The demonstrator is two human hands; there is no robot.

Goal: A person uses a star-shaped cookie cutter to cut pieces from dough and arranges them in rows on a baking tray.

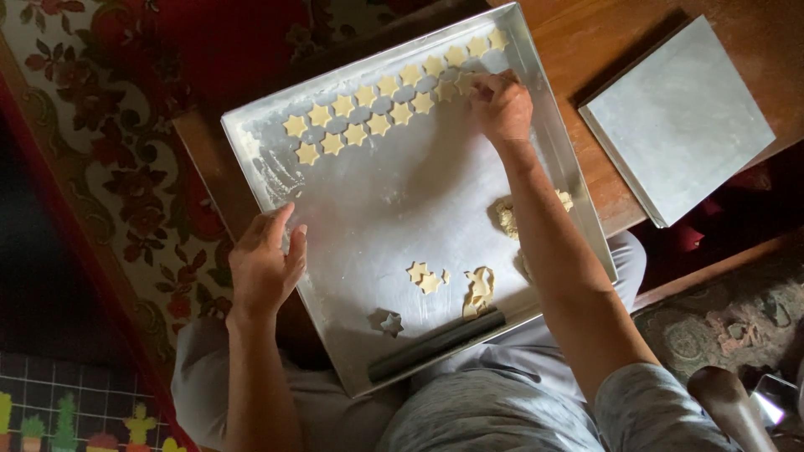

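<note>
A large square metal tray (377, 201) rests on a low wooden table and my lap. Two rows of pale star-shaped dough pieces (368, 113) run along its far edge. My right hand (500, 107) is at the right end of those rows, fingers closed down on a dough star there. My left hand (264, 264) grips the tray's left rim. Near me on the tray lie two loose dough stars (425, 277), a strip of dough scrap (479, 290), a lump of dough (507, 216) partly behind my right forearm, a small star cutter (391, 323) and a dark rolling pin (437, 344).
A second, smaller metal tray (678, 117) lies upside down on the wooden table (603, 50) to the right. A red floral carpet (126, 109) covers the floor on the left. A dark rounded object (729, 406) stands at the lower right.
</note>
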